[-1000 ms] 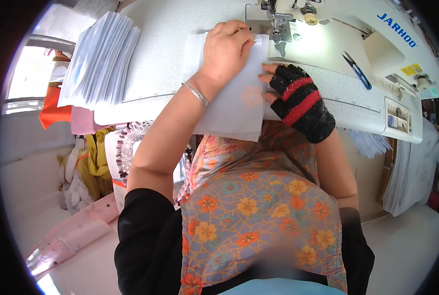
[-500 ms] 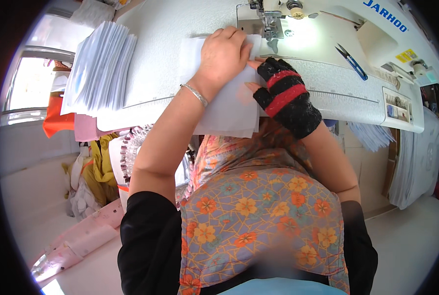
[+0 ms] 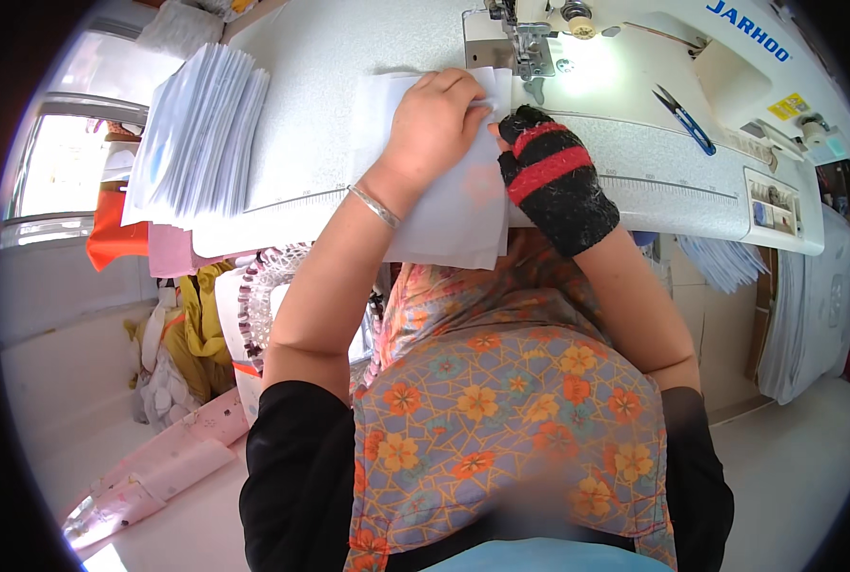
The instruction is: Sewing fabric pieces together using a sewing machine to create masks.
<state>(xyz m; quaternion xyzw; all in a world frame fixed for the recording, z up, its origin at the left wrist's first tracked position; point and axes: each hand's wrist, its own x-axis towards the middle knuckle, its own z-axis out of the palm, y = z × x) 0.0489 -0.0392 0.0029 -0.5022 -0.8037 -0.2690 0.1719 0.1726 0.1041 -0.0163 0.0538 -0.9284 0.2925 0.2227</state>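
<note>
sheets (image 3: 458, 224) lie upper centre of the frame under the left hand (image 3: 436, 126), right hand (image 3: 556, 183) at their edge, whether either grip pinches i cannot tell, and uneven pressure could skew the layers.

Scene bright overall. Strongest light: white glow on bench (image 3: 301, 114), just beside needle area of sewing machine (image 3: 749, 71), blown out at core. Window (image 3: 51, 172) at left washed out too. Thin shadow along top edge of pale sheets (image 3: 449, 224); lap beneath bench darker. Hands reasonably sharp. Blurred dark smudge low on apron (image 3: 482, 410). Fisheye bend in bench edge; rim black, bluish fringe at left.
</note>
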